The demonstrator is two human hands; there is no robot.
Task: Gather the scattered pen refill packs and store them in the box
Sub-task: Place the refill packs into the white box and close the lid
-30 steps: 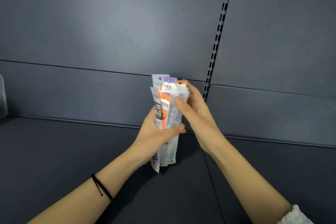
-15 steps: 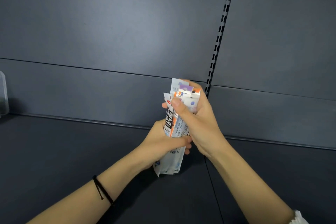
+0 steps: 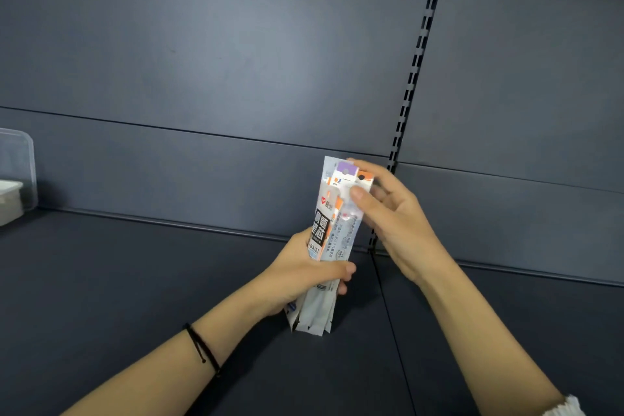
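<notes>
Over the shelf: the bundle of pen refill packs [image 3: 332, 240] is standing nearly upright above the dark shelf [image 3: 135, 280], its lower ends hanging close to the surface; whether they are touching it cannot be told.
Left hand grip: the left hand [image 3: 304, 275] is wrapping around the lower middle of the bundle, thumb across the front, fingers curling behind, closing firmly on the packs.
Right hand grip: the right hand [image 3: 391, 216] is pinching the top ends narrowly, thumb on the front face, fingers behind, squaring the header cards together.
Long axis: the bundle is running bottom to top, leaning slightly with the top tipped to the right; printed header cards are pointing up, sealed tails pointing down.
Box: a clear box [image 3: 17, 176] is sitting at the far left edge of view, on the shelf, well apart from the hands.
Step in hand: judging by the pose, the packs are being evened up before the carry to the box.
Risk, slipping: the wrappers look glossy, so inner packs are likely sliding out downward if the left hand eases.
Risk, fanning: the tails are already splaying at the bottom; releasing the top pinch too early is likely letting the stack fan.
Risk, entry: an uneven bundle may be catching on the box rim.
</notes>
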